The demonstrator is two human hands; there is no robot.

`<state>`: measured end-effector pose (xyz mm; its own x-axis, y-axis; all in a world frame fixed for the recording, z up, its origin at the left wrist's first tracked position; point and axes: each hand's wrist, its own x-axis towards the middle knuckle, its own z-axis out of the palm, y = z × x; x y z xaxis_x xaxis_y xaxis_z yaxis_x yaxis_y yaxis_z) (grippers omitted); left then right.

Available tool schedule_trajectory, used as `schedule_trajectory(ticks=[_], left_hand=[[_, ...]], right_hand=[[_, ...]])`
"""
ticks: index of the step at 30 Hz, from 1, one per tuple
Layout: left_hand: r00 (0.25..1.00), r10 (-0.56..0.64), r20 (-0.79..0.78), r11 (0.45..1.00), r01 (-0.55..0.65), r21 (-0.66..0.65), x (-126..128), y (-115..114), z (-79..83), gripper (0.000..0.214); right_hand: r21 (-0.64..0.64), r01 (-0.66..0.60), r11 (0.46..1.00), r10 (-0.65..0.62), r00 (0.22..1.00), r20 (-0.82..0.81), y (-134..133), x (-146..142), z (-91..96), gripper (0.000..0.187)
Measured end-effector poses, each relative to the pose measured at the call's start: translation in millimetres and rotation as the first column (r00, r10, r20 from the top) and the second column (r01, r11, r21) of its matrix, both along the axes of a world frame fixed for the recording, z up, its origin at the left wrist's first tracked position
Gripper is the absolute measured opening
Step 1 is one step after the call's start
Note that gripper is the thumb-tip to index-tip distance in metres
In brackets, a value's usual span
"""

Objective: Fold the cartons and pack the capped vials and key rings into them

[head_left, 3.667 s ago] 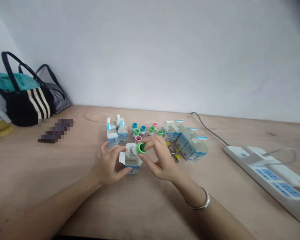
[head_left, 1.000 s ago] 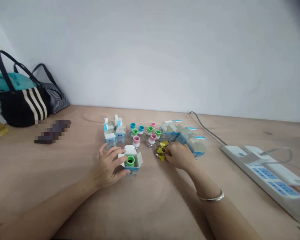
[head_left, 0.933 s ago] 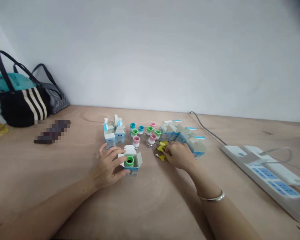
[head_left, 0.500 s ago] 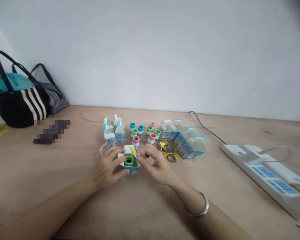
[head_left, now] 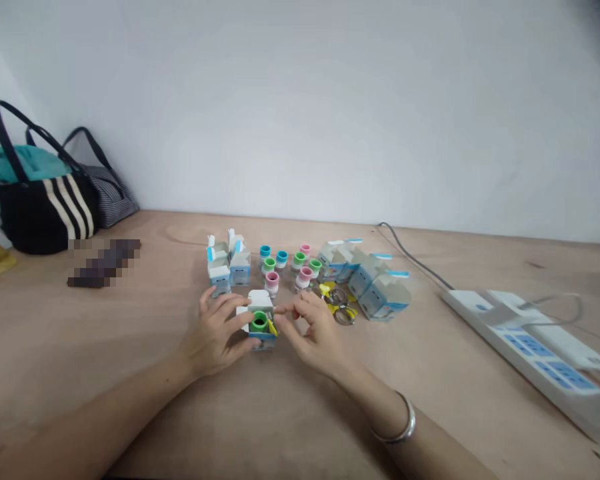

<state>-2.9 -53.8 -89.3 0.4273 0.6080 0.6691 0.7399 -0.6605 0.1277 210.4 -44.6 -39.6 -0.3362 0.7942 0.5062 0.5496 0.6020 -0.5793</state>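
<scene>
1. Left hand [head_left: 215, 338] grasps the open box [head_left: 263, 343], fingers at its left rim, thumb on its front.
2. Right hand [head_left: 316, 335] at the box's right edge, thumb and finger close together; can't tell from here if they pinch anything.
3. Change I log: yellow piece [head_left: 273, 327], just now above the box, sits lower inside it, beside the green-rimmed bottle [head_left: 259, 328]. Box now takes both.
4. Right of box: yellow-tabbed rings [head_left: 351, 312], apparently unmoved.
</scene>
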Motion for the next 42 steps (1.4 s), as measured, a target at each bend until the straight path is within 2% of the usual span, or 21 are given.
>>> schedule_trajectory(ticks=[2,5,7,9,14,18,22,26,29,32,35,38,42], left_hand=[[1.0,0.0,0.0,1.0,0.0,0.0,-0.2,0.2,-0.2,0.023],[1.0,0.001,-0.005,1.0,-0.001,-0.005,-0.7,0.8,-1.0,0.023],[1.0,-0.001,-0.001,1.0,0.001,-0.007,-0.8,1.2,-1.7,0.022],[1.0,-0.009,0.008,1.0,0.009,-0.008,-0.8,1.5,-2.2,0.022],[1.0,-0.012,0.014,1.0,0.013,-0.011,-0.3,1.3,-2.4,0.022],[1.0,-0.013,0.01,1.0,0.013,-0.007,0.2,0.8,-1.7,0.021],[1.0,-0.011,0.011,1.0,0.011,-0.005,0.4,0.7,-1.7,0.021],[0.999,-0.026,0.038,1.0,0.027,-0.016,-0.5,1.9,-4.8,0.025],[0.986,-0.028,0.162,0.999,0.031,-0.016,-2.1,3.6,-9.3,0.045],[0.943,-0.051,0.328,0.997,0.07,-0.046,-3.9,4.4,-12.9,0.062],[0.935,-0.112,0.337,0.983,0.153,-0.098,-4.2,3.5,-13.6,0.053],[0.947,-0.161,0.277,0.97,0.204,-0.134,-2.6,2.0,-12.7,0.04],[0.947,-0.165,0.274,0.955,0.223,-0.194,-0.3,2.1,-12.1,0.026]], right_hand=[[0.041,-0.071,0.997,0.072,0.997,-0.028,1.1,2.8,0.7,0.017],[0.075,-0.212,0.974,0.209,0.977,0.043,4.7,7.4,1.0,0.03],[0.088,-0.233,0.968,0.225,0.97,0.092,7.6,8.5,-0.5,0.021],[0.108,-0.18,0.978,0.171,0.981,0.087,9.4,6.8,-3.2,0.014],[0.178,0.068,0.982,-0.077,0.996,0.045,4.8,-5.6,-5.8,0.027],[0.174,0.145,0.974,-0.16,0.984,0.073,0.0,-14.1,-3.1,0.028],[0.069,0.165,0.984,-0.17,0.983,0.067,2.7,-14.5,-4.8,0.028],[-0.134,0.139,0.981,-0.155,0.981,-0.118,9.5,-6.3,-11.7,0.033],[-0.287,0.1,0.953,-0.184,0.941,-0.283,14.1,0.1,-18.0,0.03],[-0.392,-0.015,0.92,-0.154,0.905,-0.397,16.3,3.3,-21.9,0.028],[-0.459,-0.164,0.873,-0.076,0.884,-0.461,16.4,3.3,-23.4,0.031],[-0.49,-0.225,0.842,-0.012,0.901,-0.435,16.0,1.0,-25.4,0.035],[-0.455,-0.266,0.85,0.067,0.911,-0.408,16.5,-3.4,-29.5,0.035]])
